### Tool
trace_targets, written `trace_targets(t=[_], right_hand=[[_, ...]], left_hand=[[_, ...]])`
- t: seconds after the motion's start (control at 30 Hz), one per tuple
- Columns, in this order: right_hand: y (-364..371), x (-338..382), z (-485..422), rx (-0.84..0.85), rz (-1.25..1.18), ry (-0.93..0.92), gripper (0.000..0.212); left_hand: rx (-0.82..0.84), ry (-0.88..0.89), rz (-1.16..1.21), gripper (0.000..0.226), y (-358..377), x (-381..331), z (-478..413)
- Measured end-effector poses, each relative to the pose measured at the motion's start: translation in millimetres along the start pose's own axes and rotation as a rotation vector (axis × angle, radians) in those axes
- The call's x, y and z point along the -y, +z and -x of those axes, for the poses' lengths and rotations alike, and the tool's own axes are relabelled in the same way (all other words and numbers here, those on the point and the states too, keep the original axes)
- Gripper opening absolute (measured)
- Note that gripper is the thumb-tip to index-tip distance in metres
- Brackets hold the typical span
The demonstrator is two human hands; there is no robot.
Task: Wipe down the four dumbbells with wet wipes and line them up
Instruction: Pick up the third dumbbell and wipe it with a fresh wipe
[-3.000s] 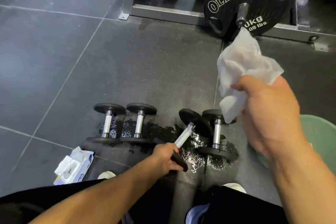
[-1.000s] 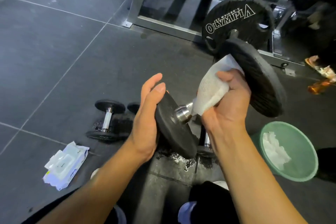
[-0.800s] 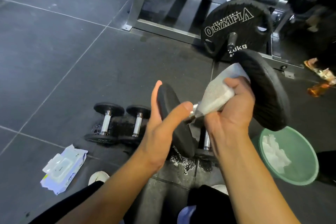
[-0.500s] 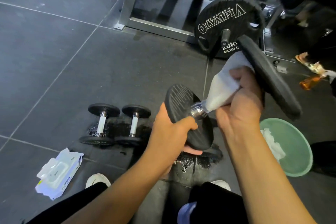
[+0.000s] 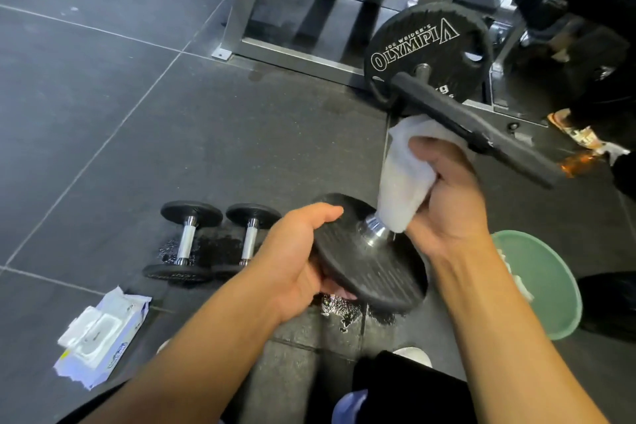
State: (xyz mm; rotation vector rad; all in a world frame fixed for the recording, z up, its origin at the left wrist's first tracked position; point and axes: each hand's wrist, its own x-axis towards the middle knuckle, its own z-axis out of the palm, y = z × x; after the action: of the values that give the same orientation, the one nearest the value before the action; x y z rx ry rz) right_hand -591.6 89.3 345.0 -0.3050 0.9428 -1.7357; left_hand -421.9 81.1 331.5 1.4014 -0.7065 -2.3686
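Dumbbell (image 5: 373,270) and wipe (image 5: 402,189) in curled fingers (image 5: 434,152)

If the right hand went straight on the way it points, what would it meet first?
Probably the held dumbbell's far plate, just beyond the right hand, which grips a wipe round the handle; depth unclear.

Black round-plated dumbbell w/ chrome handle (image 5: 370,262) is up off the floor and tilted, near plate face-on, far plate edge-on. Left hand (image 5: 292,262) grips the near plate's rim. Right hand (image 5: 451,203) holds a crumpled white wet wipe (image 5: 402,182) wrapped round the handle. Left of it, flat on the floor, side by side w/ handles parallel: nearer matching dumbbell (image 5: 249,237), then outer matching dumbbell (image 5: 187,241). Further left & lower lies a white-and-blue wipes pack (image 5: 99,337), flap prob. open.
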Motion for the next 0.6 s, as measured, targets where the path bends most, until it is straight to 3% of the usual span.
trace_targets(t=[0.07,0.17,0.27,0.5,0.6], right_hand=[[9,-6,-3,-0.197,-0.049,-0.106,0.008],[17,-14,-8,-0.429,0.015,-0.189,0.015],[24,-32,-9,-0.452,0.206,-0.062,0.011],[22,-34,-12,-0.306,0.26,0.028,0.014],[14,-32,-15,-0.286,0.239,0.088,0.018]], left_hand=[[-0.076,0.16,0.035,0.038,7,5,-6],[-0.21,0.434,-0.018,0.025,22,10,-6],[-0.266,0.603,-0.053,0.03,29,21,-6],[-0.274,0.597,-0.023,0.025,27,19,-15],[-0.238,0.469,-0.082,0.013,18,4,-14]])
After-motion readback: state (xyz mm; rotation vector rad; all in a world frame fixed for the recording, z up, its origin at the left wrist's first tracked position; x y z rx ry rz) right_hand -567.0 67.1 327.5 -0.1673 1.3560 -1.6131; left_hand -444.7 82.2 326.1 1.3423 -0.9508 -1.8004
